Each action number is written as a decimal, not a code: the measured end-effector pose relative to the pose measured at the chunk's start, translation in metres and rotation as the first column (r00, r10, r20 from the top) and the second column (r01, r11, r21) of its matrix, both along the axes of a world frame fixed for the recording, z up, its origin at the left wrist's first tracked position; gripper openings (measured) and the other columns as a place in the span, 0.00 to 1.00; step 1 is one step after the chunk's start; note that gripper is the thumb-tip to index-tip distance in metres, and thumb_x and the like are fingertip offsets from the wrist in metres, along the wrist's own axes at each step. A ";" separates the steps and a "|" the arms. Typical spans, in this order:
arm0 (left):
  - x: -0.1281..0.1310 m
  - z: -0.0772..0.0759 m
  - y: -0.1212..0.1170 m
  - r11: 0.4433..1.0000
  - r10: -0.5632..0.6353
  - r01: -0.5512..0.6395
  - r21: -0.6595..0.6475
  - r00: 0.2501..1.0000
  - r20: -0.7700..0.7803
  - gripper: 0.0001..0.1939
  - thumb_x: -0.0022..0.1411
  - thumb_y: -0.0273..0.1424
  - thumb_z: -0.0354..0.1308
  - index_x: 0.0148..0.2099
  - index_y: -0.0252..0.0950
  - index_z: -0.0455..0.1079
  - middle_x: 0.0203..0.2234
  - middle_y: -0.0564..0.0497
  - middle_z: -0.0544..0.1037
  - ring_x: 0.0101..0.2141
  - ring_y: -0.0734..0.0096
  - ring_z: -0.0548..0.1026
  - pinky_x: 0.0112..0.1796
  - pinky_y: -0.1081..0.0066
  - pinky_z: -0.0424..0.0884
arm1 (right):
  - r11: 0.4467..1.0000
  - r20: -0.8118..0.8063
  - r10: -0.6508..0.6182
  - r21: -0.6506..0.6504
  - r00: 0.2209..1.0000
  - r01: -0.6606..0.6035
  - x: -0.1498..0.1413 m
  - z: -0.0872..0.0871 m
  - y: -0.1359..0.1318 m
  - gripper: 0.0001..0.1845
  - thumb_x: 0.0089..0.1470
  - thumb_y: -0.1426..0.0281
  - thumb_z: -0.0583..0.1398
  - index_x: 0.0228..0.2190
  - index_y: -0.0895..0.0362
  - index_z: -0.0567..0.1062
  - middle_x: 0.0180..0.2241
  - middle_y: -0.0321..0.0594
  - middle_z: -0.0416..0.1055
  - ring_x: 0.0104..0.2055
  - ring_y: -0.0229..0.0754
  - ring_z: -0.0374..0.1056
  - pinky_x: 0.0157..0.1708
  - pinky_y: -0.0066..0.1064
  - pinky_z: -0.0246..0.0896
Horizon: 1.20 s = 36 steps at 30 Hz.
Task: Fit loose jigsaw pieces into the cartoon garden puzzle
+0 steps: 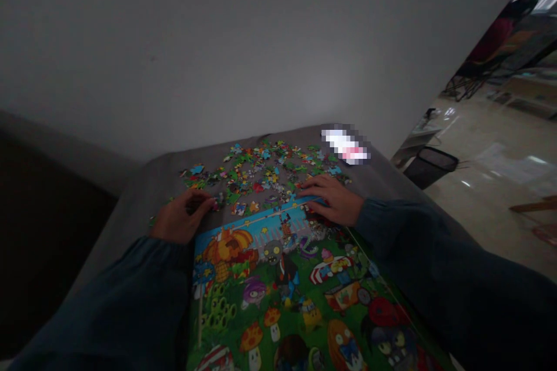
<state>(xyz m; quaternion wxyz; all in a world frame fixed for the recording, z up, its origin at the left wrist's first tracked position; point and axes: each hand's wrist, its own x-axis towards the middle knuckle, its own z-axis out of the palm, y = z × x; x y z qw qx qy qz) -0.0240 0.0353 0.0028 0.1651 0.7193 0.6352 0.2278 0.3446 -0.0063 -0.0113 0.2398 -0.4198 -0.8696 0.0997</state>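
The [183,217] left hand's curled fingers [204,203] touch the near edge of the loose jigsaw pieces [256,177], any hold unclear; the right hand's [333,200] fingers lie spread, holding nothing, on the printed puzzle picture's [278,284] top edge, pieces just ahead.

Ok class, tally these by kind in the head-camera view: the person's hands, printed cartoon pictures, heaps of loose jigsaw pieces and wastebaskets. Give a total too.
Hands: 2 (left hand, right hand)
Printed cartoon pictures: 1
Heaps of loose jigsaw pieces: 1
Wastebaskets: 1
Total: 5
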 end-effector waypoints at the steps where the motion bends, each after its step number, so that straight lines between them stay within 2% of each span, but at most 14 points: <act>1: 0.000 0.000 0.000 1.000 0.004 -0.004 0.000 1.000 -0.009 0.18 0.56 0.50 0.53 0.36 0.42 0.71 0.31 0.51 0.80 0.33 0.60 0.77 0.36 0.64 0.71 | 1.000 0.003 0.000 -0.006 1.000 0.000 0.000 0.000 0.000 0.14 0.58 0.69 0.58 0.47 0.53 0.74 0.50 0.45 0.69 0.53 0.47 0.61 0.54 0.48 0.57; 6: -0.001 0.001 0.000 1.000 0.019 -0.019 0.010 1.000 -0.024 0.19 0.54 0.50 0.54 0.36 0.42 0.71 0.31 0.50 0.80 0.33 0.60 0.77 0.34 0.64 0.71 | 1.000 0.008 0.008 -0.026 1.000 -0.007 -0.001 0.002 0.000 0.14 0.59 0.69 0.57 0.46 0.52 0.74 0.50 0.45 0.69 0.53 0.48 0.61 0.53 0.49 0.58; 10: -0.003 0.003 0.003 0.999 -0.042 0.043 0.003 0.994 -0.097 0.18 0.55 0.50 0.51 0.37 0.42 0.70 0.30 0.48 0.79 0.32 0.58 0.75 0.32 0.62 0.70 | 0.999 0.016 -0.028 0.020 0.999 0.028 0.003 0.006 0.003 0.15 0.58 0.70 0.57 0.48 0.52 0.73 0.48 0.45 0.71 0.52 0.49 0.62 0.53 0.50 0.57; 13: -0.007 0.001 0.006 0.992 -0.084 0.103 0.074 0.971 -0.223 0.18 0.57 0.49 0.50 0.37 0.41 0.72 0.36 0.43 0.78 0.40 0.51 0.74 0.40 0.56 0.69 | 0.989 0.004 -0.121 0.080 0.993 0.121 0.012 0.009 0.010 0.17 0.58 0.70 0.56 0.48 0.54 0.73 0.47 0.46 0.71 0.51 0.50 0.63 0.53 0.49 0.58; 16: -0.011 -0.002 0.008 0.979 -0.100 0.149 0.137 0.945 -0.312 0.18 0.61 0.48 0.48 0.36 0.43 0.73 0.42 0.42 0.76 0.48 0.47 0.71 0.50 0.47 0.63 | 0.969 -0.013 -0.218 0.121 0.976 0.218 0.022 0.010 0.018 0.17 0.56 0.70 0.56 0.48 0.57 0.72 0.46 0.48 0.72 0.50 0.51 0.64 0.52 0.48 0.58; 19: -0.015 -0.001 0.006 0.972 -0.106 0.177 0.154 0.918 -0.382 0.19 0.61 0.49 0.50 0.33 0.42 0.74 0.45 0.45 0.75 0.50 0.43 0.69 0.52 0.43 0.60 | 0.942 0.004 -0.315 0.120 0.949 0.312 0.028 0.008 0.024 0.18 0.54 0.71 0.57 0.48 0.59 0.73 0.46 0.48 0.72 0.50 0.51 0.64 0.52 0.47 0.59; 21: -0.014 0.006 0.005 0.969 -0.087 0.176 0.172 0.898 -0.431 0.20 0.61 0.50 0.50 0.32 0.40 0.73 0.45 0.48 0.75 0.50 0.42 0.69 0.52 0.43 0.61 | 0.921 0.019 -0.380 0.106 0.925 0.376 0.031 0.004 0.029 0.18 0.54 0.71 0.57 0.47 0.58 0.73 0.46 0.47 0.72 0.51 0.51 0.64 0.51 0.46 0.59; 24: 0.000 0.022 0.006 0.960 -0.096 0.209 0.187 0.872 -0.481 0.23 0.63 0.49 0.46 0.38 0.37 0.73 0.44 0.47 0.75 0.50 0.43 0.70 0.52 0.46 0.62 | 0.893 0.012 -0.443 0.093 0.897 0.440 0.034 -0.002 0.035 0.17 0.53 0.72 0.57 0.46 0.57 0.74 0.47 0.47 0.71 0.51 0.52 0.63 0.50 0.46 0.59; 27: 0.028 0.032 0.014 0.953 -0.190 0.281 0.114 0.845 -0.500 0.22 0.64 0.46 0.47 0.43 0.37 0.73 0.44 0.45 0.76 0.49 0.48 0.71 0.51 0.51 0.65 | 0.881 -0.005 -0.468 0.075 0.884 0.467 0.036 -0.008 0.040 0.17 0.53 0.72 0.56 0.45 0.58 0.74 0.47 0.48 0.71 0.51 0.52 0.62 0.50 0.47 0.59; 29: 0.047 0.032 0.024 0.940 -0.251 0.334 0.071 0.816 -0.521 0.22 0.63 0.45 0.49 0.50 0.38 0.72 0.49 0.44 0.75 0.51 0.53 0.70 0.53 0.56 0.64 | 0.881 -0.010 -0.470 0.064 0.883 0.469 0.035 -0.010 0.041 0.16 0.54 0.72 0.56 0.45 0.58 0.74 0.47 0.47 0.71 0.51 0.52 0.62 0.51 0.46 0.58; 31: 0.061 0.027 0.034 0.931 -0.291 0.365 0.032 0.790 -0.539 0.24 0.62 0.46 0.50 0.55 0.40 0.69 0.52 0.44 0.73 0.53 0.53 0.69 0.54 0.55 0.63 | 0.883 -0.011 -0.466 0.062 0.885 0.466 0.034 -0.011 0.041 0.16 0.56 0.70 0.56 0.45 0.58 0.74 0.47 0.46 0.71 0.52 0.52 0.61 0.51 0.46 0.57; 36: 0.073 0.018 0.050 0.903 -0.376 0.428 -0.032 0.754 -0.538 0.21 0.62 0.45 0.52 0.54 0.45 0.71 0.53 0.46 0.72 0.53 0.54 0.69 0.53 0.54 0.63 | 0.882 0.000 -0.464 0.095 0.886 0.462 0.029 -0.007 0.042 0.17 0.60 0.66 0.55 0.49 0.56 0.73 0.50 0.46 0.69 0.55 0.51 0.58 0.51 0.44 0.56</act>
